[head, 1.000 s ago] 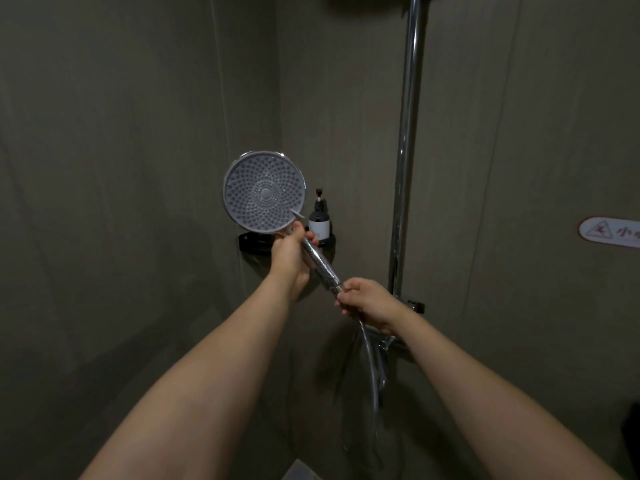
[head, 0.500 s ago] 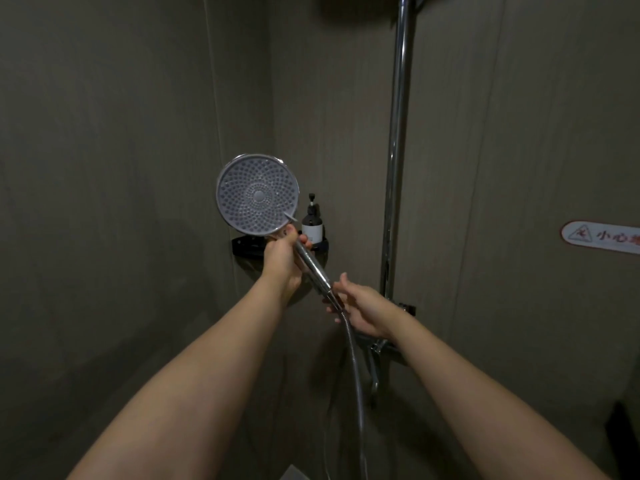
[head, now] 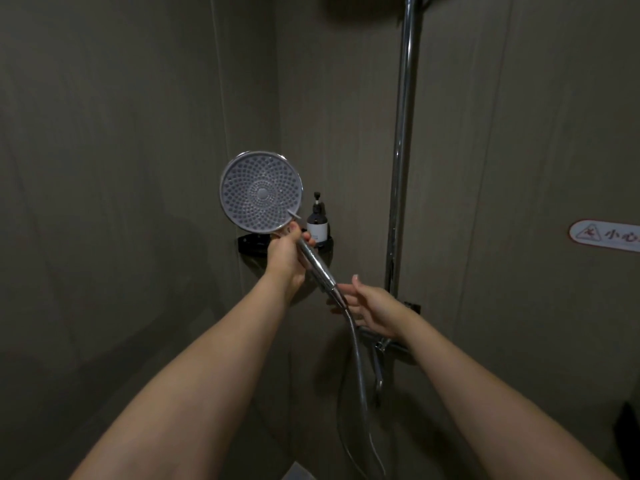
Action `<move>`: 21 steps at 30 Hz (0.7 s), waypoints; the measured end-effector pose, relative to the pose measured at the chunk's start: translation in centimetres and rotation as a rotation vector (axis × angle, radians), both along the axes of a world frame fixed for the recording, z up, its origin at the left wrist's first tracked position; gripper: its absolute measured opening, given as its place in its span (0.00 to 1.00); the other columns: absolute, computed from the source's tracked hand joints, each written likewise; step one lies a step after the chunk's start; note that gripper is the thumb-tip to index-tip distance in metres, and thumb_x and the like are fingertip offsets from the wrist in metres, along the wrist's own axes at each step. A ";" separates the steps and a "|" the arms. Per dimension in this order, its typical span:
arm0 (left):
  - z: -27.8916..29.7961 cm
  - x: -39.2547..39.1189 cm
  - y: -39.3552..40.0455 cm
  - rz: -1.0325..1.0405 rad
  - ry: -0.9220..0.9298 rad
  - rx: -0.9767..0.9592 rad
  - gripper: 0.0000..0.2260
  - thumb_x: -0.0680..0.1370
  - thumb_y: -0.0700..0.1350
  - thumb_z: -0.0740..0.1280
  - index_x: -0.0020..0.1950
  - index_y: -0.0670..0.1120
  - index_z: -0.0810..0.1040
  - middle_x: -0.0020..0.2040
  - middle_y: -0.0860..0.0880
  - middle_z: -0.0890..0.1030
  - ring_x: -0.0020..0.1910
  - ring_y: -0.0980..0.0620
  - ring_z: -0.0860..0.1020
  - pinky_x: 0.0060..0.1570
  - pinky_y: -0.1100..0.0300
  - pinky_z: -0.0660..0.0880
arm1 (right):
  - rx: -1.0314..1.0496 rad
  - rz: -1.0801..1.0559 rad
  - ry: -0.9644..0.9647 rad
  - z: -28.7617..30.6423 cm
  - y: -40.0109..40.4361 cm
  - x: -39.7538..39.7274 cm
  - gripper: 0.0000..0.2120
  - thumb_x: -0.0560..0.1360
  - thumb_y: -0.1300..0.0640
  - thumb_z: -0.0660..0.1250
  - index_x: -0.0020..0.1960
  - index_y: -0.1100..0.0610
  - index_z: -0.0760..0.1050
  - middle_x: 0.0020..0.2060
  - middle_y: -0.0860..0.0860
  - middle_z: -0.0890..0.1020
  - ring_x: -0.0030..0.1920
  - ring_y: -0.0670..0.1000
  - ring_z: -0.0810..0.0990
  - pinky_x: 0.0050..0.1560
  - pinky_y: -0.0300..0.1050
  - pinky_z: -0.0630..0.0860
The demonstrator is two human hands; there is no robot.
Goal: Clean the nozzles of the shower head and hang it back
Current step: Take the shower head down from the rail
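Bare left hand gripping chrome handle of round grey-faced shower head, nozzle face toward camera | right hand fingers loose, just beside handle base and silver hose | dark pump bottle behind | chrome riser pipe right.

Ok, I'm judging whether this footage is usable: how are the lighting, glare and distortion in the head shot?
Head view: dim overall, with the grey walls murky; the shower head face is sharp enough to show individual nozzles; bright glare streaks run along the chrome riser pipe and the handle; the left hand throws a soft shadow on the wall; wide-angle distortion bows the pipe and stretches both forearms.
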State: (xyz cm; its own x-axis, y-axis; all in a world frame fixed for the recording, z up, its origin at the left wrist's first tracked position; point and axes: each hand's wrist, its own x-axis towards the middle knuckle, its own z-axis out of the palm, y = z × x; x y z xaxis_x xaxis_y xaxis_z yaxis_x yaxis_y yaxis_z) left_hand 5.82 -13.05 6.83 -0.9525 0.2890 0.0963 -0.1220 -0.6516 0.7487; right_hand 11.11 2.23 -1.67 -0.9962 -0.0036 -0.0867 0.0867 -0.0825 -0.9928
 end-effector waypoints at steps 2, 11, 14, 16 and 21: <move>-0.2 -0.2 0.0 -0.005 0.002 -0.013 0.07 0.81 0.43 0.58 0.43 0.47 0.70 0.35 0.49 0.72 0.34 0.53 0.72 0.45 0.59 0.72 | 0.110 0.059 0.003 0.2 0.0 0.6 0.16 0.81 0.51 0.53 0.56 0.57 0.75 0.46 0.54 0.84 0.46 0.50 0.83 0.51 0.46 0.74; -0.6 -0.4 0.2 -0.006 -0.004 -0.021 0.07 0.81 0.43 0.57 0.44 0.47 0.69 0.35 0.49 0.71 0.35 0.53 0.72 0.44 0.59 0.71 | -0.025 0.000 0.006 -0.4 -0.3 0.6 0.22 0.80 0.44 0.51 0.65 0.57 0.68 0.50 0.55 0.79 0.50 0.53 0.79 0.54 0.46 0.74; -0.8 -0.5 0.3 -0.010 -0.004 -0.018 0.07 0.81 0.43 0.57 0.43 0.48 0.69 0.35 0.49 0.71 0.34 0.53 0.71 0.42 0.59 0.70 | -0.022 0.026 -0.031 -0.6 0.0 0.1 0.24 0.80 0.42 0.46 0.66 0.56 0.67 0.51 0.56 0.81 0.53 0.55 0.80 0.60 0.49 0.72; -0.9 -0.5 0.4 -0.014 -0.008 -0.018 0.08 0.81 0.43 0.57 0.42 0.48 0.69 0.35 0.49 0.71 0.34 0.53 0.71 0.42 0.59 0.70 | 0.015 0.044 -0.033 -0.6 -0.3 0.1 0.18 0.81 0.48 0.51 0.58 0.59 0.72 0.45 0.56 0.83 0.47 0.53 0.81 0.54 0.47 0.75; -1.0 -1.0 0.4 -0.017 -0.033 0.016 0.08 0.81 0.43 0.57 0.42 0.48 0.69 0.35 0.49 0.71 0.34 0.53 0.71 0.43 0.59 0.71 | 0.160 -0.055 0.062 -0.7 -1.0 0.1 0.02 0.78 0.59 0.61 0.47 0.58 0.71 0.40 0.53 0.78 0.37 0.47 0.77 0.42 0.39 0.75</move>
State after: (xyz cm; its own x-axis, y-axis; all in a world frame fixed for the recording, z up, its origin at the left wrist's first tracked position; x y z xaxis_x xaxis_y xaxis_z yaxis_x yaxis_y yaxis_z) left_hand 4.85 -12.62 5.84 -0.9503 0.3036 0.0693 -0.1577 -0.6612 0.7335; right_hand 11.19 1.25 -2.32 -0.9980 0.0602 -0.0199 0.0243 0.0742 -0.9969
